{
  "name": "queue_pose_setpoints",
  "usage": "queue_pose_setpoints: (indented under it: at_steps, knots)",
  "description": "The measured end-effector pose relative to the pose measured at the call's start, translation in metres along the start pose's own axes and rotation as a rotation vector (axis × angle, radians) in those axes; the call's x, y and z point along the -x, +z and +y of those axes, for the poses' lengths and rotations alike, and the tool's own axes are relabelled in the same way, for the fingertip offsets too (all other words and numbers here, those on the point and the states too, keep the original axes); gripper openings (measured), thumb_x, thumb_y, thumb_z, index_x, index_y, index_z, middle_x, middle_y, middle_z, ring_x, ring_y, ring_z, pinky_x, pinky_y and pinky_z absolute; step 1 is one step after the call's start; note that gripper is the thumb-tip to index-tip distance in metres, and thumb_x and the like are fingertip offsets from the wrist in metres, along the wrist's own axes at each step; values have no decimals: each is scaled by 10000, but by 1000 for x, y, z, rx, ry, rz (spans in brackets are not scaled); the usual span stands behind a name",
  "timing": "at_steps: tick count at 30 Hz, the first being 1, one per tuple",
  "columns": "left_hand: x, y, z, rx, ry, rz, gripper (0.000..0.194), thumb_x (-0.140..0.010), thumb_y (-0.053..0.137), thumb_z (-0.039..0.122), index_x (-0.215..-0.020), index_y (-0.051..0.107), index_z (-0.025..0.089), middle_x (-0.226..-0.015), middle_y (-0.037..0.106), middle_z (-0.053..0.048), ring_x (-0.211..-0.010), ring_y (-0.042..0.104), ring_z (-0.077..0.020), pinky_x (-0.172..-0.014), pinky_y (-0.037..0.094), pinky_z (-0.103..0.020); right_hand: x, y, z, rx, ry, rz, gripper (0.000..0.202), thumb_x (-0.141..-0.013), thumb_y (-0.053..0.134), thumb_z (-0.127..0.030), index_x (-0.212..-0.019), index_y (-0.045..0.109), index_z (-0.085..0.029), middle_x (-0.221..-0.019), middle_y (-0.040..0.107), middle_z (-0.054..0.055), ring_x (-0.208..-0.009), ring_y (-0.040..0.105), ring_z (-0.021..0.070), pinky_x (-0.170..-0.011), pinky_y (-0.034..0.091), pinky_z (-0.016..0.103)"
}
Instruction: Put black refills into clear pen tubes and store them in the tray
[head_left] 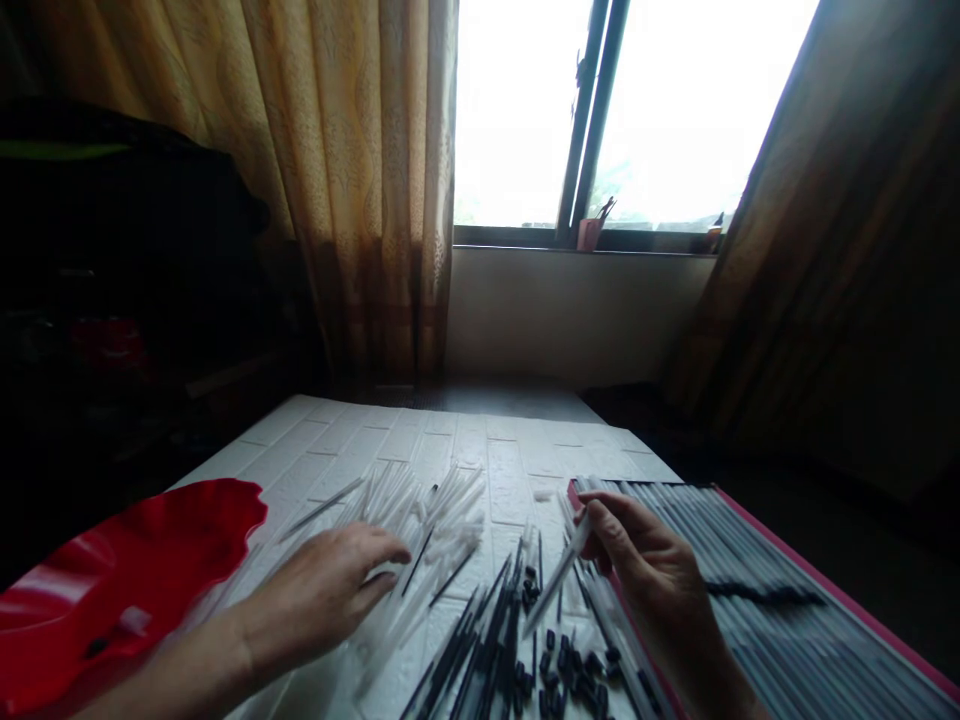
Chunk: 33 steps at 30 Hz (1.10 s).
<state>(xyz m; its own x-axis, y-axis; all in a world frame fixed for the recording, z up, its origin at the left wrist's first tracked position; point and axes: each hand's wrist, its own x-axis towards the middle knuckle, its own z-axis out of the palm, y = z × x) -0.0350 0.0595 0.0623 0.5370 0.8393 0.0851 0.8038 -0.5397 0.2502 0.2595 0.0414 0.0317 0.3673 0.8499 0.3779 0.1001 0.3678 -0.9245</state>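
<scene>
Pale tube [556, 580] pinched between right fingers [613, 530], lower end jutting out; left fingers [386, 545] parted near loose tubes [450, 505]

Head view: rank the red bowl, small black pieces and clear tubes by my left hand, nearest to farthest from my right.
From the right hand:
1. Small black pieces: just to its left, toward you.
2. Clear tubes: farther left, by the left hand.
3. Red bowl: far left.
</scene>
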Motion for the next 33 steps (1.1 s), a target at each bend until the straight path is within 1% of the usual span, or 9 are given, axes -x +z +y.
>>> queue_pose_setpoints:
  at_steps: [3, 7, 12, 15, 19, 23, 27, 31, 33]
  knots:
    - [-34, 7, 19, -107, 54, -1, 211, -850, 536, 195, -992, 679, 256, -983, 710, -38, -940, 647, -235, -819, 492, -354, 0, 0, -1, -20, 13, 15, 347, -731, 702, -473, -860, 688, -151, -645, 655, 39, -481, 556, 127, -415, 435, 221]
    - [-75, 38, 35, -151, 54, 41, 175, -841, 557, 201, -952, 692, 201, -1002, 683, -98, -960, 623, -271, -831, 476, -381, -3, -2, -4, -8, -7, -7, 369, -714, 702, -488, -833, 685, -139, -631, 643, 33, -465, 543, 120, -415, 430, 224]
    - [-96, 57, 34, -107, 26, 32, 131, -809, 563, 162, -779, 690, 166, -915, 668, -117, -936, 613, -284, -820, 460, -389, -6, -6, -5, 0, -28, 2, 351, -724, 693, -475, -828, 675, -139, -606, 629, 18, -439, 518, 107, -406, 423, 219]
    - [-89, 55, 31, -12, 10, 50, 130, -837, 544, 192, -873, 668, 184, -940, 666, -88, -920, 603, -252, -800, 457, -355, -5, -7, -5, -12, -29, 16, 355, -733, 686, -480, -838, 667, -141, -595, 623, 12, -453, 532, 110, -407, 435, 210]
    - [-59, 58, 36, 215, 29, 19, 155, -894, 487, 285, -920, 616, 202, -844, 672, -9, -763, 609, -139, -702, 464, -230, -4, -7, -9, -54, -34, 74, 333, -769, 666, -472, -870, 638, -156, -618, 631, 6, -491, 572, 117, -437, 487, 204]
    - [-28, 70, 43, 1050, -229, -32, 422, -817, 570, 491, -1121, 573, 198, -862, 660, -36, -732, 598, -164, -510, 425, -211, 2, -3, -12, -93, -55, 89, 298, -803, 643, -455, -895, 611, -174, -749, 668, 29, -546, 623, 127, -463, 524, 211]
    - [-17, 76, 46, 1386, -349, -12, 471, -673, 730, 539, -957, 618, 182, -845, 664, -38, -719, 618, -164, -502, 433, -203, 12, 6, -12, -98, -66, 73, 279, -821, 628, -447, -906, 601, -183, -780, 670, 31, -546, 624, 127, -470, 530, 219]
    - [-15, 74, 47, 1642, -502, 54, 418, -679, 770, 451, -948, 580, 193, -955, 690, -53, -778, 670, -168, -541, 476, -197, 18, 10, -11, -85, -24, 110, 249, -839, 612, -427, -927, 592, -195, -803, 665, 21, -563, 628, 122, -522, 543, 221]
    - [-15, 73, 47, 1717, -577, 72, 438, -661, 796, 413, -957, 563, 190, -969, 700, -55, -760, 685, -160, -542, 485, -189, 20, 10, -10, -61, -28, 71, 246, -845, 604, -428, -929, 591, -197, -804, 666, 23, -570, 635, 127, -530, 551, 223]
